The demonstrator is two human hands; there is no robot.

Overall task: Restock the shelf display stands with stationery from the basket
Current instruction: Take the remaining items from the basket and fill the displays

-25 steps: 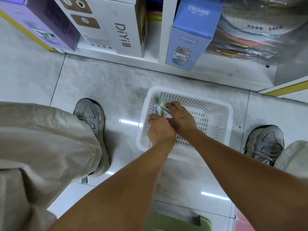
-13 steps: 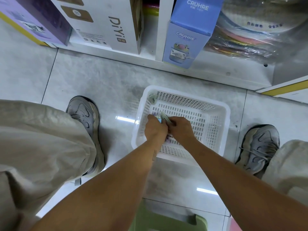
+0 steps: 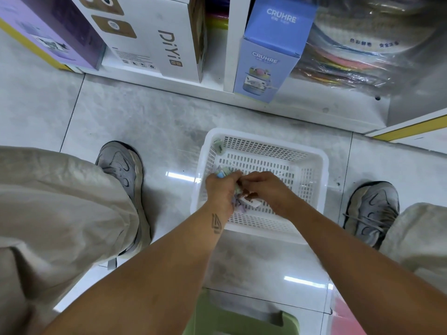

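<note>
A white slotted plastic basket [image 3: 312, 165] stands on the tiled floor between my feet. Both hands are inside it. My left hand [image 3: 221, 189] grips a bunch of small pastel stationery packs [image 3: 223, 172], green, blue and purple ends showing above and below the fist. My right hand [image 3: 266, 189] is curled beside it and pinches more small packs [image 3: 251, 201] at the basket's bottom. One small green pack [image 3: 217, 144] leans in the basket's far left corner. The palms are hidden.
The bottom shelf [image 3: 314, 110] runs along the top, with a white DiYi box [image 3: 157, 37], a purple box [image 3: 48, 27], a blue CRUHRE box [image 3: 268, 56] and plastic-wrapped coloured sheets [image 3: 362, 52]. My grey shoes [image 3: 121, 170] flank the basket. A green stool [image 3: 242, 317] sits below me.
Both hands have drawn back from the basket's far left toward its near side, gathering packs together. The camera view shifted slightly.
</note>
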